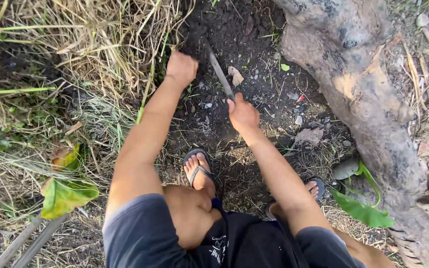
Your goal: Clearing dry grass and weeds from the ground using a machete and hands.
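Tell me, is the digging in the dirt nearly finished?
Partly. A patch of dark, loose bare soil already lies open beside the thick grey tree trunk. The right hand grips a narrow metal digging blade whose tip is in that soil, and the left hand is closed at the patch's edge. Dry yellow grass is standing uncut right beside it.
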